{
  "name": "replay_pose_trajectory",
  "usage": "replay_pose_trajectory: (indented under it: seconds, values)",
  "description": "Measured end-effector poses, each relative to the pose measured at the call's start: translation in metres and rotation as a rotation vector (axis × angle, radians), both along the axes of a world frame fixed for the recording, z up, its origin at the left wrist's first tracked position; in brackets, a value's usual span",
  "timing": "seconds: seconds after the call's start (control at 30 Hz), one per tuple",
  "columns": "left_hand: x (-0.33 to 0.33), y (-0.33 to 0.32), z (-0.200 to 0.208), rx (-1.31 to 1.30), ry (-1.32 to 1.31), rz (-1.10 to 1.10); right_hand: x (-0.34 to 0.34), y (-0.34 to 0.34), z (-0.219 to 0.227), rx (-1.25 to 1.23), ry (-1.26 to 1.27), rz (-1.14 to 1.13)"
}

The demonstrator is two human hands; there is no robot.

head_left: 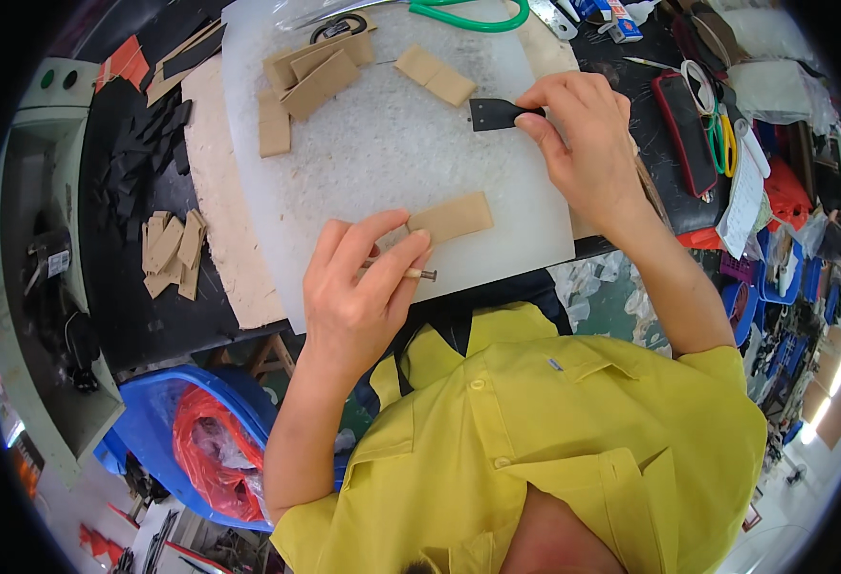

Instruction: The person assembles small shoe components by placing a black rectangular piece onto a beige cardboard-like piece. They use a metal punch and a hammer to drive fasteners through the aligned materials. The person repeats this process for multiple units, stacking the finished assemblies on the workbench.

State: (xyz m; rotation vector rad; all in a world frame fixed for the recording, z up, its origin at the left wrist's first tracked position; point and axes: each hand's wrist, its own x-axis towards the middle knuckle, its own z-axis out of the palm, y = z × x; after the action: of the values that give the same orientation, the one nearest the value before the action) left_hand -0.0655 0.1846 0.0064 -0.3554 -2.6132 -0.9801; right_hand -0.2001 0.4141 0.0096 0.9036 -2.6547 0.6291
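My left hand [358, 282] is closed near the front of the white board [363, 172]. Its thumb and fingertips press on a flat tan strip [458, 216], and a slim metal rod with a flared end [424, 275] is tucked between the fingers. Farther right, my right hand [588, 134] pinches the narrow end of a small black strap piece [492, 114], whose wide end shows tiny holes. Just left of that piece lies a folded tan piece [436, 75]. More folded tan pieces [320, 81] are heaped at the back left of the board.
Green-handled scissors [473, 13] lie at the back. Black pieces [143, 143] and a tan pile [174, 251] sit on the left. A phone in a red case [685, 132] rests at the right. A blue bin [157, 430] with a red bag stands below the table's left side.
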Motion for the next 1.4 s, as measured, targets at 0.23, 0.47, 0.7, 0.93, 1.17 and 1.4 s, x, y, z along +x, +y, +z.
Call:
replay_pose_trajectory:
  seconds: [0.23,0.47,0.7,0.93,1.17,1.4]
  values:
    - [0.001,-0.001,-0.001,0.017,0.002,-0.007,0.006,0.000,0.031,-0.456,-0.542,0.036]
    - [-0.001,0.000,-0.001,0.023,0.030,-0.011,0.020,-0.026,0.051,-0.464,-1.314,0.084]
    - [-0.003,0.000,0.000,0.033,0.036,0.009,0.025,-0.035,0.039,-0.302,-1.208,0.002]
    - [-0.001,-0.003,-0.004,0.020,0.028,-0.020,0.029,-0.035,0.038,-0.215,-1.048,0.026]
    - [0.000,-0.005,-0.006,0.060,0.041,-0.030,0.034,-0.035,0.037,-0.192,-0.912,0.059]
    - [0.001,-0.005,-0.005,0.103,0.014,-0.028,0.037,-0.036,0.035,-0.166,-0.801,0.101]
